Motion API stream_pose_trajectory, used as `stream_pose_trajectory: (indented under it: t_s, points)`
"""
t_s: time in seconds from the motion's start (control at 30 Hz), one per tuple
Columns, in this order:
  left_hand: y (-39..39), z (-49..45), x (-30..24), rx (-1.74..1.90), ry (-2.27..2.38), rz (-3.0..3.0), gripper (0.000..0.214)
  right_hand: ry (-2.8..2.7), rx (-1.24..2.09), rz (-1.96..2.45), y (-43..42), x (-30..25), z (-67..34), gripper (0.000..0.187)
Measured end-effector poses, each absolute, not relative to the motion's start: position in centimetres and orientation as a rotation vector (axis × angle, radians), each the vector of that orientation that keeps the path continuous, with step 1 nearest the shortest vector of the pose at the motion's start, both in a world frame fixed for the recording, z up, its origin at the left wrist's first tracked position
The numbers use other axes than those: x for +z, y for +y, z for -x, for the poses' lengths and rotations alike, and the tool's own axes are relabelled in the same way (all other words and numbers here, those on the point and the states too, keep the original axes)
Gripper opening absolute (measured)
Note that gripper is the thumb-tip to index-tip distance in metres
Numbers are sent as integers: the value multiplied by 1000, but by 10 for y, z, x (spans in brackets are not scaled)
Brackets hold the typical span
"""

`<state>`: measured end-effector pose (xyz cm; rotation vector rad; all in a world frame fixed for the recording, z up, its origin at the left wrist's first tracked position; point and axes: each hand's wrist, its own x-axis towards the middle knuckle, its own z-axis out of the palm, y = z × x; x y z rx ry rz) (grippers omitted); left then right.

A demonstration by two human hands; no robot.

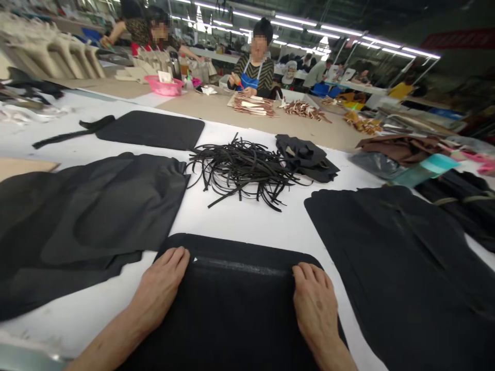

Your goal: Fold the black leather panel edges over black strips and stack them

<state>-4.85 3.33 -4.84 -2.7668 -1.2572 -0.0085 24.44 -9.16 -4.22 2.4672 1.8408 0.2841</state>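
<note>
1. On the white surface (286,229), directly in front: a broad, flat, matte black panel of leather-like sheet (235,314), with rounded far corners; near edge out of view.
2. Near the far left corner: the left hand (164,281), palm down, with fingers pressed close together on top. Thumb hidden; cannot tell whether pinching or merely pressing.
3. Near the far right corner: the right hand (317,304), palm down, with fingers side by side and lightly curled. Thumb hidden here too; cannot tell about any pinch.
4. Between the hands, across the panel: a narrow, glossy band (240,266), possibly tacky or slick, so best left untouched.
5. Judging by looks: light, thin and pliable; likely to sag or crease if lifted by one corner; not fragile, perhaps prone to scuffs.
6. Best held by both far corners, clear of the band, with even, gentle tension.
7. Beyond the panel: a tangled heap of thin black strips (247,167). To the left: limp black sheets (108,206).
</note>
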Motion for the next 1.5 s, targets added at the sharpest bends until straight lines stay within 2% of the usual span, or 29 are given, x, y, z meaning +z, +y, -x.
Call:
stream_pose_trajectory:
  t_s: [0.13, 0.2, 0.33, 0.47, 0.57, 0.77, 0.83, 0.93, 1.0, 1.07, 1.17, 1.3, 1.37, 1.43, 1.5]
  points:
    - [37, 53, -42, -56, -1345, 2707, 45, 1778, 358, -2497, -77, -36, -241, 22]
    - [33, 47, -41, -168, -1290, 2748, 43, 1876, 290, -2518, -65, -33, -230, 21]
    - [14, 20, -42, -289, -756, 3154, 45, 2185, 16, -2441, -34, -31, -203, 17]
    - [0, -2, -48, -227, -276, 3404, 42, 2186, -54, -2380, -10, -32, -195, 14]
    - [0, -6, -52, -212, -265, 3464, 45, 2181, -169, -2352, -3, -30, -205, 9]
    - [4, -4, -52, -229, -332, 3482, 50, 2220, -328, -2302, -8, -24, -228, 11]
    - [3, -4, -52, -221, -337, 3489, 53, 2290, -248, -2329, -11, -19, -230, 8]
    - [2, -5, -53, -171, -384, 3497, 59, 2283, 170, -2459, -14, -9, -230, 8]
    - [1, -5, -54, -119, -399, 3492, 63, 2239, 470, -2457, -17, -1, -231, 13]
    - [0, -5, -51, -70, -398, 3492, 65, 2229, 617, -2353, -21, 6, -232, 19]
    - [-1, -8, -39, -74, -529, 3513, 63, 2272, 634, -2217, -27, 15, -234, 21]
    - [3, -35, -19, -328, -828, 3604, 41, 2356, 618, -2153, -31, 22, -233, 19]
    - [7, -56, -16, -378, -920, 3695, 37, 2393, 629, -2134, -31, 24, -232, 20]
    - [10, -76, -18, -272, -987, 3760, 39, 2438, 654, -2119, -29, 24, -231, 22]
    - [11, -91, -22, -118, -1020, 3768, 31, 2454, 650, -2115, -27, 20, -233, 24]
